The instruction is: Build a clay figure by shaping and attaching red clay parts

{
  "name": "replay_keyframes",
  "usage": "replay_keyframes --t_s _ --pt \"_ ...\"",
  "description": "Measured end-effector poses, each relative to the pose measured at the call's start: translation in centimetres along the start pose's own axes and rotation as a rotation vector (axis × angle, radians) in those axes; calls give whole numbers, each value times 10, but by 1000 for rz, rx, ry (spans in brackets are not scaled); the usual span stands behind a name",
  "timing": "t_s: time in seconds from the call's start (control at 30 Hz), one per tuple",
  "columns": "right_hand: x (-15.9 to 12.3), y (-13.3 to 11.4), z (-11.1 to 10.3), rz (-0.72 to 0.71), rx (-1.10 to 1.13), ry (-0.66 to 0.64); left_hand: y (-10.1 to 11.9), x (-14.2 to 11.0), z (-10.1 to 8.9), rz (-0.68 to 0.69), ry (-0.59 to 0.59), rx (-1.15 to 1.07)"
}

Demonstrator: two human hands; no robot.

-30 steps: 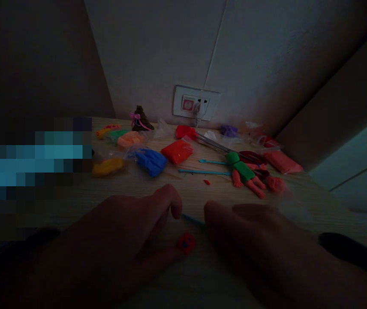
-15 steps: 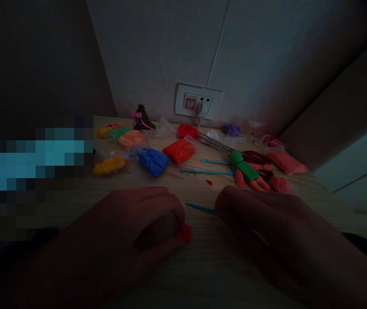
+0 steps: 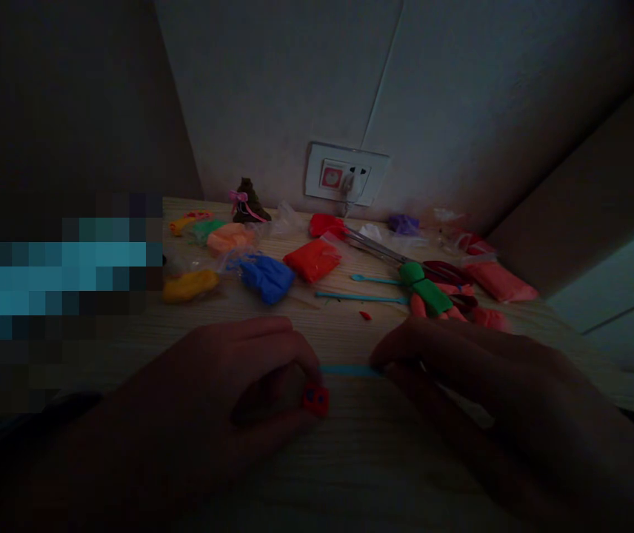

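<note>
Between thumb and index finger, my left hand (image 3: 239,385) pinches a small red clay piece (image 3: 315,400) with dark blue spots, close to the tabletop. My right hand (image 3: 461,377) is closed on a blue plastic modelling tool (image 3: 353,369), whose flat blade points left toward my left fingertips. The blade's tip lies just behind the red piece; whether they touch I cannot tell. Behind my right hand lies a clay figure (image 3: 431,296) with a green head and body and pink limbs, its lower part hidden by the hand. A red scrap (image 3: 365,315) lies in front of it.
Two more blue tools (image 3: 361,297) lie mid-table by long scissors (image 3: 375,246). Bagged clay, including blue (image 3: 267,277), red (image 3: 312,259), yellow (image 3: 190,285) and pink (image 3: 500,280), lines the back. A brown clay shape (image 3: 249,201) stands near the wall socket (image 3: 346,175).
My left fingers have closed on the red piece, which was resting by the thumb. My right hand has shifted right, and its tool has turned from slanting to nearly level, flat side showing.
</note>
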State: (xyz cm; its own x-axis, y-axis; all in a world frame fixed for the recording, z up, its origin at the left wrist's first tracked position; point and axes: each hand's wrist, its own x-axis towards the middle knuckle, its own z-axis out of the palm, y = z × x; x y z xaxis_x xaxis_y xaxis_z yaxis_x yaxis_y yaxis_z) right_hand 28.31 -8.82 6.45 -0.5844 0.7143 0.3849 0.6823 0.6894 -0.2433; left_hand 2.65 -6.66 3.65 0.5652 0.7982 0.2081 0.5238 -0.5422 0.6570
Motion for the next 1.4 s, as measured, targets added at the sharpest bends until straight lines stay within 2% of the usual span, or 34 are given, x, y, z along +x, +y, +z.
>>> replay_keyframes --t_s 0.13,0.33,0.5,0.8,1.2,1.4 --pt "5 -3 2 -39 63 -72 1 3 0 3 29 -38" --pt "6 -5 5 -3 270 -117 6 6 -2 -35 2 -41" --pt "8 -8 5 -15 302 -213 5 5 -1 3 45 -7" --pt "2 -8 8 -20 231 -155 0 4 2 68 73 -26" --pt "3 -7 7 -61 321 -60 3 7 0 -7 42 -33" --pt "4 -11 3 47 325 -159 1 2 1 35 49 2"
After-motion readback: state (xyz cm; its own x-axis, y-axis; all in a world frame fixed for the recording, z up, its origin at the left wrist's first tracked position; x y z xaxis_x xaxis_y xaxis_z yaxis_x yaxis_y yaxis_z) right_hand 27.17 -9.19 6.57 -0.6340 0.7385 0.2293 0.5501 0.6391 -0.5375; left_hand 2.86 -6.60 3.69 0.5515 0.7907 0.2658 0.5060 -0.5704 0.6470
